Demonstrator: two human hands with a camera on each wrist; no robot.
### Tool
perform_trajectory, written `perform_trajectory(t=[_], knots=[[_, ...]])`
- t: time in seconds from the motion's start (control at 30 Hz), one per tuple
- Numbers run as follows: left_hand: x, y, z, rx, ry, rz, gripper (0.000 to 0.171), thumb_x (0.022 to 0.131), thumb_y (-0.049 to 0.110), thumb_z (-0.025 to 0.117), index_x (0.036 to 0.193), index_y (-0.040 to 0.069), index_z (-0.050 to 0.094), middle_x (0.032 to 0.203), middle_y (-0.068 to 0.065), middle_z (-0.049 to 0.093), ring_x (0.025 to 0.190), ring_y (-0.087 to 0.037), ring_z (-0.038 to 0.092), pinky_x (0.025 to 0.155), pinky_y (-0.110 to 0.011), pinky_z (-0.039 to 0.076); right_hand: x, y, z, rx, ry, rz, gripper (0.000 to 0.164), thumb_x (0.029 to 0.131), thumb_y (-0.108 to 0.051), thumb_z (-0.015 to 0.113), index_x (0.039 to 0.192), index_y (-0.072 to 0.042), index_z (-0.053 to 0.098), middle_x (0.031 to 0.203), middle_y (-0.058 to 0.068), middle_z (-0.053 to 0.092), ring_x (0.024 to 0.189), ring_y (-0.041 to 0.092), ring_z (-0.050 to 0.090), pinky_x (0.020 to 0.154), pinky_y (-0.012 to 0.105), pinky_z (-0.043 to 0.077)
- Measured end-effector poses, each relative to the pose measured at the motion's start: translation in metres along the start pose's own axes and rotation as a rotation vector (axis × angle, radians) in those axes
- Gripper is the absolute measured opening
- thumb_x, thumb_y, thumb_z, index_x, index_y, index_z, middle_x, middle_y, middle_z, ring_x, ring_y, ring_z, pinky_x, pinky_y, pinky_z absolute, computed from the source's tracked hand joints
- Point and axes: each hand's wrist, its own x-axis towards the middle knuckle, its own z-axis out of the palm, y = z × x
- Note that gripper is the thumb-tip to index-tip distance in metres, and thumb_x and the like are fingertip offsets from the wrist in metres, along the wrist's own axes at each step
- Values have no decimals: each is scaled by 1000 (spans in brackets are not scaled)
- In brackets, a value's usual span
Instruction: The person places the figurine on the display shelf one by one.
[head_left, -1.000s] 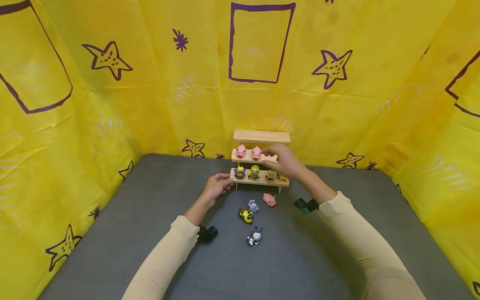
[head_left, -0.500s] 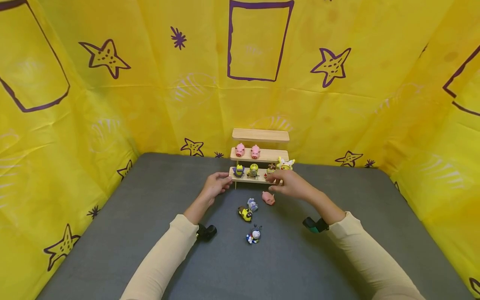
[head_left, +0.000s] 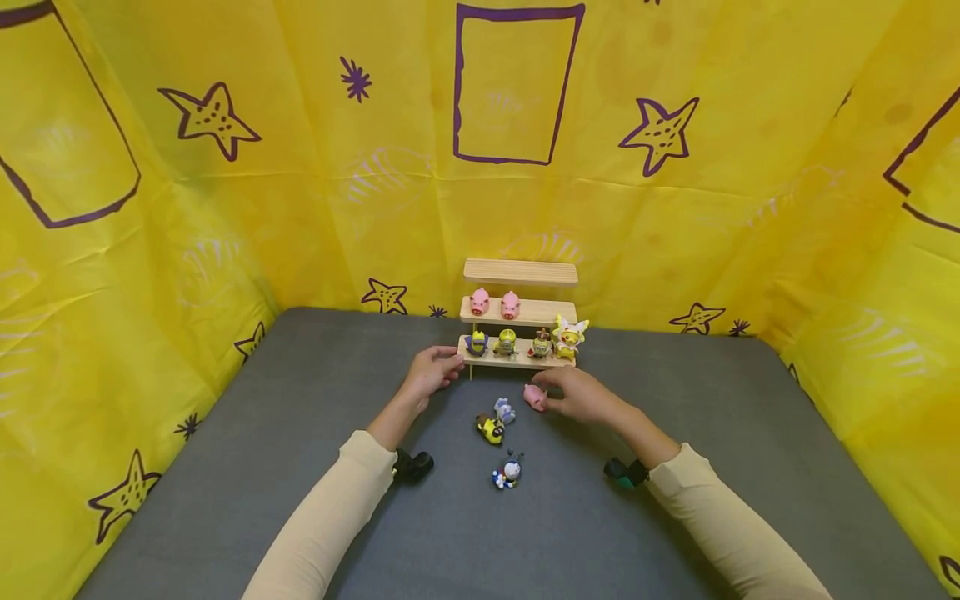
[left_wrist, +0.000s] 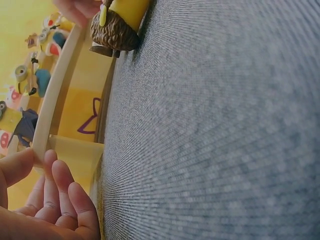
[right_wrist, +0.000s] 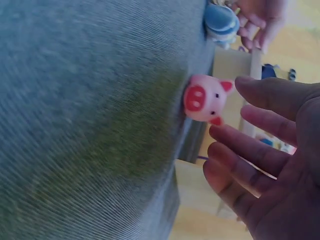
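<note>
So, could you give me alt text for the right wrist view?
The right hand, fingers spread, is close to a pink toy pig on a grey cloth surface. Beyond a blue-and-white toy, the left hand holds a wooden shelf.

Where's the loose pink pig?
In the head view, the pink pig is on the gray table, in front of the shelf, left of the right hand.

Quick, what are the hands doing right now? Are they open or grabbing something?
Left hand: holding, pinching the corner of the bottom shelf.
Right hand: open, fingers spread beside the pink pig, not gripping it.
</note>
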Motion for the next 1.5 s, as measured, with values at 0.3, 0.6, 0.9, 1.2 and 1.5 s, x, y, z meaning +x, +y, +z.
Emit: perform_trajectory(t=[0.3,0.6,0.9,1.2,1.5], knots=[[-1,0,0,-1,-2,-4,34,96,21,63,126,5,60,99,-7,72,78,-13,64,69,-25,48,1,-1,7,24,-11,41,38,81,-9,74,116,1,65,89,7,68,80,16,59,73,32,48],[-1,1,0,3,2,-1,34,96,22,63,125,5,60,100,-8,72,78,-13,63,69,-25,48,3,-1,12,-12,8,50,31,79,-16,78,106,-3,70,98,8,67,88,18,60,81,36,49],[-2,1,0,10,1,7,34,96,22,63,126,5,60,101,-8,72,78,-13,64,69,-25,48,6,-3,17,14,-5,50,37,77,-18,81,109,-4,69,104,8,71,95,20,63,86,39,49],[-1,0,0,13,4,7,34,96,21,62,125,5,60,101,-8,72,78,-13,64,68,-25,48,4,-2,16,-23,-10,-15,39,74,-21,81,109,-7,70,98,4,66,86,14,56,77,31,46],[-4,2,1,13,6,12,35,96,21,62,127,4,59,105,-11,72,83,-17,66,71,-26,49,-2,-5,16,7,-28,-11,36,77,-20,80,110,-10,71,94,1,63,82,12,53,72,25,43]])
